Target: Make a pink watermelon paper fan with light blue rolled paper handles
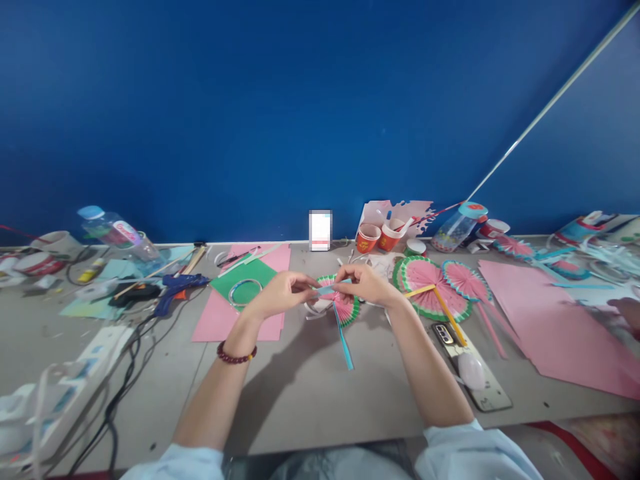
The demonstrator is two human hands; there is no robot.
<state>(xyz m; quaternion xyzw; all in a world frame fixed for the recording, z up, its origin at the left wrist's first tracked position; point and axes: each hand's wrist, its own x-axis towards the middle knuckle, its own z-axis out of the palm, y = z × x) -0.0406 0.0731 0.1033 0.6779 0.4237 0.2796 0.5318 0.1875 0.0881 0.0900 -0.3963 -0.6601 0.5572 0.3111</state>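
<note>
Between my two hands stretches a small light-blue strip (326, 291), apparently paper. My left hand (284, 293) pinches its left end with thumb and fingers. At the other end, my right hand (367, 283) is closed in a similar pinch. Just beneath my fingers lies a pleated watermelon-pattern paper fan (349, 310), pink with a green rim. From its middle a blue paper handle (345, 343) points toward me. Part of the fan is hidden by my fingers. A white curl of tape or paper (315, 311) lies beside the fan.
Pink sheets (215, 323), a green sheet (265, 270) and a glue gun (175, 290) lie left, near a power strip (75, 387). Larger fans (425, 277), red paper cups (369, 237) and a phone (490, 390) are right. Another person's hand (627, 313) shows at far right.
</note>
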